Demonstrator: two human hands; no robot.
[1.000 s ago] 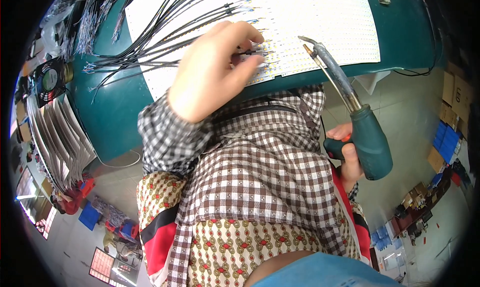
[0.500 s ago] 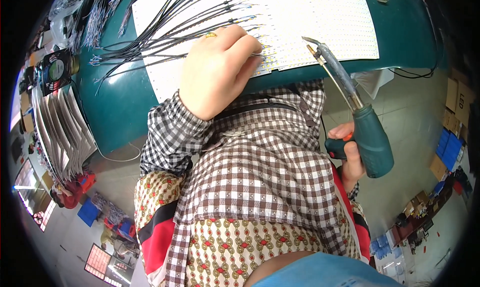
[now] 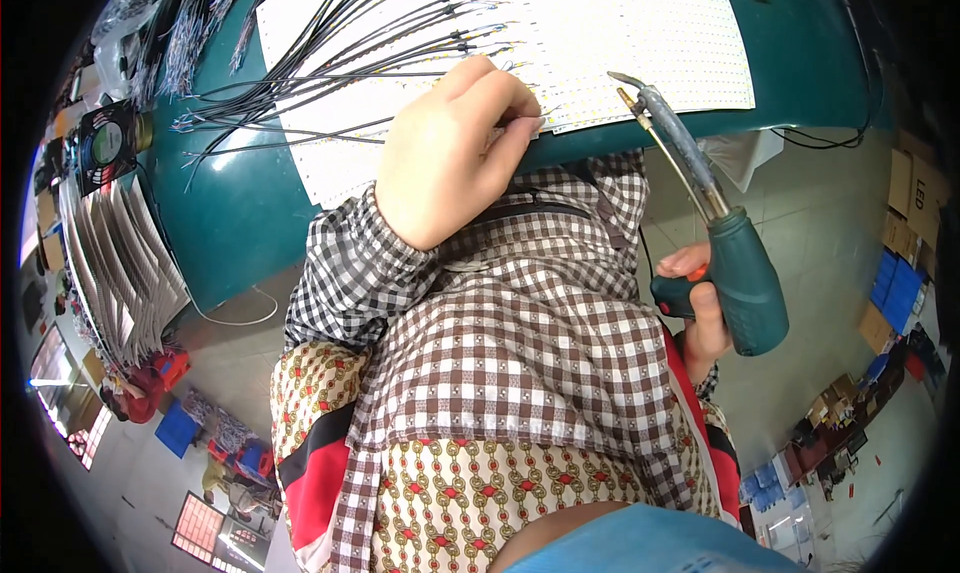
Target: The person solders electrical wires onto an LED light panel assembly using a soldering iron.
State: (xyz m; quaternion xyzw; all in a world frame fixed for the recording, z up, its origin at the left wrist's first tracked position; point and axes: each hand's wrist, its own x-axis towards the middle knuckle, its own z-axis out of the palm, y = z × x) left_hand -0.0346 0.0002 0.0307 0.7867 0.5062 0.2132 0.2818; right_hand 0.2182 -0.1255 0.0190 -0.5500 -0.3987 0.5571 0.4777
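Note:
My left hand (image 3: 455,158) is at the near edge of the white circuit board panel (image 3: 640,33), which carries rows of small yellowish pads. Its thumb and fingers pinch the end of a black cable (image 3: 340,134) that runs under the hand; the tip between the fingers is mostly hidden. More black cables (image 3: 400,33) with thin coloured wire ends lie across the panel's left half. Held off the table's near edge, my right hand (image 3: 706,323) is closed round the green handle of a soldering gun (image 3: 750,283). Its bent tip points up and left, over the panel and apart from the left hand.
The panel lies on a green table (image 3: 235,233). Bundled wires (image 3: 190,48) lie at the far left, near a small black fan (image 3: 107,145) and a stack of white boards (image 3: 125,273). A white bag (image 3: 740,158) hangs below the table's near edge.
My left hand has moved a little to the right and nearer along the panel's edge, fingers still pinched. The panel has shifted slightly left and away; the soldering gun is almost still.

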